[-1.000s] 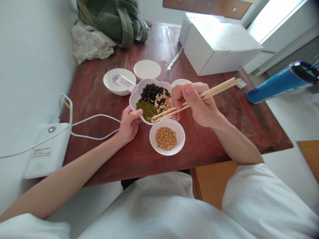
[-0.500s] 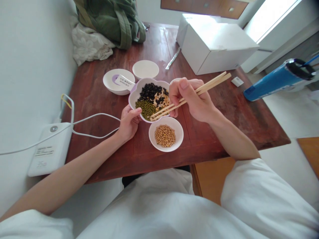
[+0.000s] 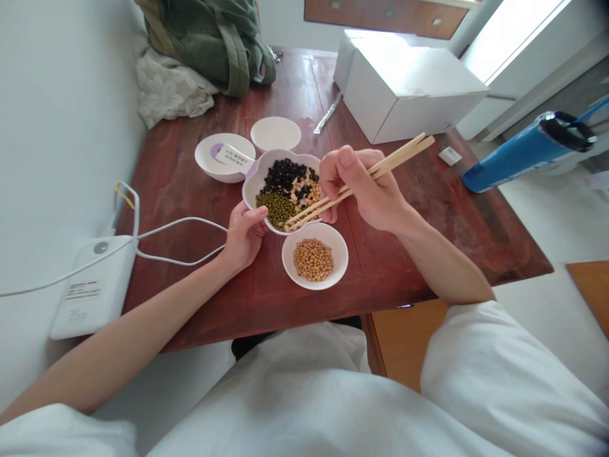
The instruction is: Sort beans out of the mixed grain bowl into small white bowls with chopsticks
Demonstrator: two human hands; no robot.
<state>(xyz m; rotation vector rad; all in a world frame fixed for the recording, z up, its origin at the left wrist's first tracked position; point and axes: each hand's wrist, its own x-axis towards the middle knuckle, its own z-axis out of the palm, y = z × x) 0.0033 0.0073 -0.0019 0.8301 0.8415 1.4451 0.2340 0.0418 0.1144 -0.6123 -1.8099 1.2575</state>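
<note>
My left hand [image 3: 246, 236] grips the near left rim of a flower-shaped bowl [image 3: 251, 184], thumb over the edge. Inside it lie black beans [image 3: 283, 176], green mung beans [image 3: 276, 209] and a mix of yellow and pale pieces [image 3: 305, 190]. In my right hand [image 3: 364, 184] is a pair of wooden chopsticks [image 3: 399, 154]. Their tips rest close together in the bowl, by the mung beans at its near edge; whether they pinch a bean I cannot tell. A small white bowl [image 3: 341, 270] of soybeans [image 3: 313, 259] stands just in front. My right hand hides the flower bowl's right side.
Behind stand two white bowls, one [image 3: 276, 134] plain, one [image 3: 202, 152] under a labelled handle. Farther back are a white box [image 3: 413, 82], a silvery wrapper strip [image 3: 328, 114] and a green bag [image 3: 200, 44]. A blue tumbler [image 3: 518, 155] is right; a white cable [image 3: 185, 261] runs left.
The whole view has shifted slightly. Both hands, the chopsticks and the flower-shaped bowl keep nearly the same positions relative to each other.
</note>
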